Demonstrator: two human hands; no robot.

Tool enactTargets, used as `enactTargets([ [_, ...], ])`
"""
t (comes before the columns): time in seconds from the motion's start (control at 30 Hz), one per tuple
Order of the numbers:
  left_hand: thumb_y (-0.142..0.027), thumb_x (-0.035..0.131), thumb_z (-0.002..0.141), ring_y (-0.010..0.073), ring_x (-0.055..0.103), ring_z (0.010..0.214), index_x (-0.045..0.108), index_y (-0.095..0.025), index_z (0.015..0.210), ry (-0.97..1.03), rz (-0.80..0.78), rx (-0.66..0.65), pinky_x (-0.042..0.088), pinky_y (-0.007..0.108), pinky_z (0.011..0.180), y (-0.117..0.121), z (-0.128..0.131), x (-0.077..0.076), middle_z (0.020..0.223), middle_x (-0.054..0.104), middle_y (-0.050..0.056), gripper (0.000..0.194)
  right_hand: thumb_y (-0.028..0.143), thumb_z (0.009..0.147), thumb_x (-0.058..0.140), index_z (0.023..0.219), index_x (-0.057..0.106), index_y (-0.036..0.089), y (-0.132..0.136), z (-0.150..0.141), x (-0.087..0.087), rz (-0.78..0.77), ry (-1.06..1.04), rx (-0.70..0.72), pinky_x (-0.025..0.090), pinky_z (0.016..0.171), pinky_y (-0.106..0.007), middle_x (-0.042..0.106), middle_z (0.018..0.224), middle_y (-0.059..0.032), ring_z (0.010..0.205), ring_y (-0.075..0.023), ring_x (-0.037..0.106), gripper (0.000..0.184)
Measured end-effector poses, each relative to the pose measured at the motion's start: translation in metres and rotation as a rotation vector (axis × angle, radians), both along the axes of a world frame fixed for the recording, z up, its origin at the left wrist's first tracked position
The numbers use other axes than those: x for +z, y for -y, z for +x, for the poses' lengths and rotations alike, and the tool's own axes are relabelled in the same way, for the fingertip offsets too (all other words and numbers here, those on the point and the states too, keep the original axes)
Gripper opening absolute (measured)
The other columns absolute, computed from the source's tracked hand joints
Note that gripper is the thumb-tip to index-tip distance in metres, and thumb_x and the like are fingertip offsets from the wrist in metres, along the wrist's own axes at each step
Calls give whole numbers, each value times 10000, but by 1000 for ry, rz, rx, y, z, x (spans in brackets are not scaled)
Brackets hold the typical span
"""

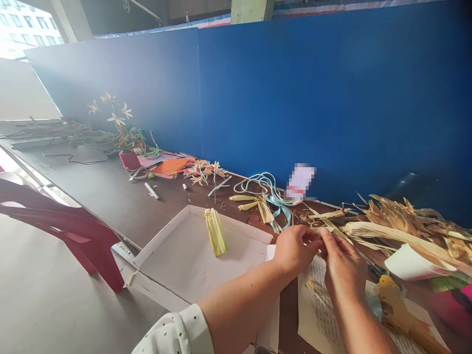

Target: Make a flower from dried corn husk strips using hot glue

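My left hand (298, 250) and my right hand (345, 268) meet over the table's near right part, with fingertips pinched together. Between them shows a small pale piece (325, 229) that looks like corn husk, mostly hidden by the fingers. Beneath my right hand are a printed sheet (311, 314) and a few thin straw-like sticks (317, 291). Left of my hands, a folded yellow-green husk bundle (216, 233) lies in a shallow white box lid (177, 268). Loose husk pieces (264, 210) and a pale blue ribbon (283, 212) lie just beyond my hands.
On the right are a heap of dried husks (409, 216), a white cup (418, 263) on its side and a yellow object like a glue gun (396, 305). Husk flowers (206, 171) and pale blue cord (260, 183) line the blue partition (313, 98). A red chair (84, 236) stands left.
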State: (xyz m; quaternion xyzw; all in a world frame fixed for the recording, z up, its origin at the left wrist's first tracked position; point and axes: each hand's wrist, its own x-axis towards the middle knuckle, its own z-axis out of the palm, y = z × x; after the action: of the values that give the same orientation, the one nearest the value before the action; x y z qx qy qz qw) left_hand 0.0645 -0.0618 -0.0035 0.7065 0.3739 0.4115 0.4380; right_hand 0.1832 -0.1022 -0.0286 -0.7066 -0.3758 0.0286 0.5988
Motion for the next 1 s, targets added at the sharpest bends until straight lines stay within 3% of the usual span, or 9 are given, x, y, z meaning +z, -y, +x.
enactTargets([
  [0.37,-375,576,797,144,600,742,659,-232,800,-127,114,135,420,244,650,3,4,-4,815,695,-10,165,644,676,661,862,738,176,0,-14,9,-74,-102,-67,437,580,-305,702,732,-75,633,-210,598,509],
  [0.77,-343,541,831,175,603,806,667,-219,840,-177,199,121,451,276,728,4,2,-4,855,693,27,176,626,678,675,902,738,184,1,-15,8,-31,-113,-36,460,645,-332,713,793,-86,708,-235,619,499],
  [1.0,-324,520,833,176,601,787,688,-219,799,-161,206,115,458,278,739,5,1,-2,806,689,40,201,632,658,681,868,735,171,1,-14,10,-59,-146,-38,444,612,-328,694,712,-75,646,-222,599,509],
])
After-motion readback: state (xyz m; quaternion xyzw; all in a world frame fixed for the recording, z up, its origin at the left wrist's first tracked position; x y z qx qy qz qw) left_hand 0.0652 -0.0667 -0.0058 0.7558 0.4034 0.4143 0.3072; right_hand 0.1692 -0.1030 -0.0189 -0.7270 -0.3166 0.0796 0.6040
